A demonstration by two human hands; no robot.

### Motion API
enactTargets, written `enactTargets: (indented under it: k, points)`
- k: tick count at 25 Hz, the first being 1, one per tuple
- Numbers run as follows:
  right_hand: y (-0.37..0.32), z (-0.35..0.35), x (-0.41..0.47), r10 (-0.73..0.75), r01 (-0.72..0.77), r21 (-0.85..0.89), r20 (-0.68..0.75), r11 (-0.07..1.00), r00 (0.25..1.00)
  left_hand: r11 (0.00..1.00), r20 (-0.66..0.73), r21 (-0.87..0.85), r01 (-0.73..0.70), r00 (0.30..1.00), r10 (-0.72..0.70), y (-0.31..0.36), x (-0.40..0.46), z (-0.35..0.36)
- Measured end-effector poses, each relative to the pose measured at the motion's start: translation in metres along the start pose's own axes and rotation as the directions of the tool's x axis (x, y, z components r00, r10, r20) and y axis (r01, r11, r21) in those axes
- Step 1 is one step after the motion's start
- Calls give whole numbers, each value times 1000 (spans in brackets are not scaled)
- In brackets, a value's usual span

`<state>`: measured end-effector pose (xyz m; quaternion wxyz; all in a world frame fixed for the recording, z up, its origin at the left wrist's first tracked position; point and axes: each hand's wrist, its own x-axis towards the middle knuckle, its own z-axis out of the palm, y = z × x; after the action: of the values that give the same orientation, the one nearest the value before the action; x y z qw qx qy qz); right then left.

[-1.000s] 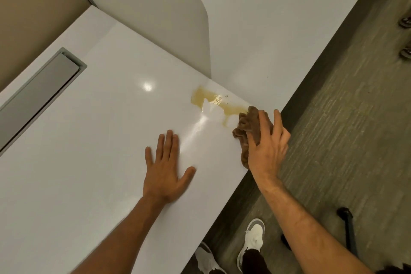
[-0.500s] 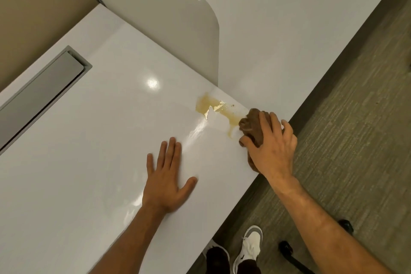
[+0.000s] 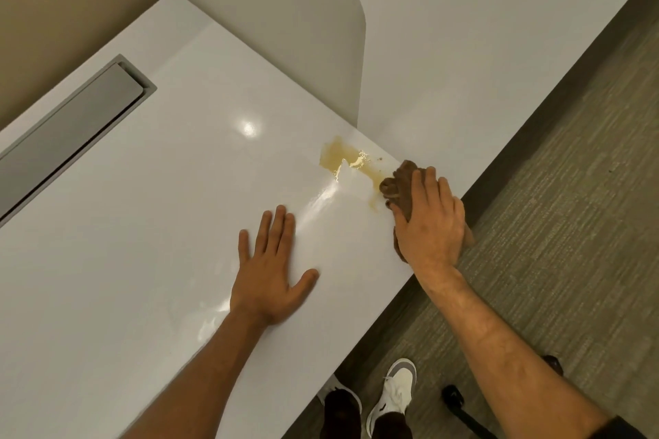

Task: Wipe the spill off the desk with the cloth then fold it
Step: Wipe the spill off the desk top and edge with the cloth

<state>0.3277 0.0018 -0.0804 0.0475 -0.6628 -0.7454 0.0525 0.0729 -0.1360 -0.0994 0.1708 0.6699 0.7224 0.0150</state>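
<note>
Hiding cloth (image 3: 399, 185): right hand (image 3: 429, 221)

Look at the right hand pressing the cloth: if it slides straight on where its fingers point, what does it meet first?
Probably the yellowish spill, just ahead of the cloth under the right hand.

A bunched brown cloth (image 3: 401, 185) lies at the white bench (image 3: 142, 224) edge, touching a yellowish spill (image 3: 338, 159).
</note>
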Motion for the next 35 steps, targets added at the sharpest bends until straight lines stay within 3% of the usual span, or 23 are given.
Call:
enactTargets:
  k: [3, 6, 9, 11, 13, 15, 17, 19, 21, 22, 29, 35]
  points:
    - [-15, -4, -4, -126, 128, -37, 51, 991, 991, 1000, 2, -1, -5, 1000, 5, 0, 0, -1]
    - [-52, -3, -32, -277, 272, 57, 102, 961, 956, 1000, -10, 11, -7, 1000, 7, 1, -1, -1]
    - [-68, -4, -56, -432, 420, 162, 46, 893, 900, 1000, -3, 12, 1, 1000, -1, 3, -1, -4]
    - [-62, -14, -52, -412, 364, 392, 43, 845, 910, 1000, 8, 8, 3, 1000, -3, 5, -1, -6]
    - [-52, -29, -40, -279, 155, 606, 116, 781, 953, 1000, 6, 6, 7, 1000, -7, 5, -1, -7]
    - [-37, -36, -21, -121, 72, 653, 30, 754, 992, 1000, 4, 6, 6, 1000, -6, 5, -1, -7]
    - [-19, -32, -1, -49, 56, 538, -26, 841, 998, 1000, 2, 0, 1, 1000, -1, 4, -1, -7]
    - [-13, -25, 10, -22, 0, 209, 104, 978, 994, 1000, -6, -10, 2, 1000, -2, 3, -2, -5]
    - [-17, -13, 10, -19, 27, -50, 155, 998, 988, 1000, -13, -21, 2, 1000, -2, 2, -1, -4]
    - [-19, -8, 11, -40, 51, -89, 124, 995, 991, 1000, -16, -18, 2, 1000, -3, 2, -1, -3]
    - [-38, 15, 40, -162, 162, -12, -94, 987, 982, 1000, -10, 3, 9, 1000, -9, 2, 0, -3]
    - [-73, 15, 33, -412, 412, -9, -47, 911, 910, 1000, 2, 1, 13, 1000, -13, 1, 0, -2]
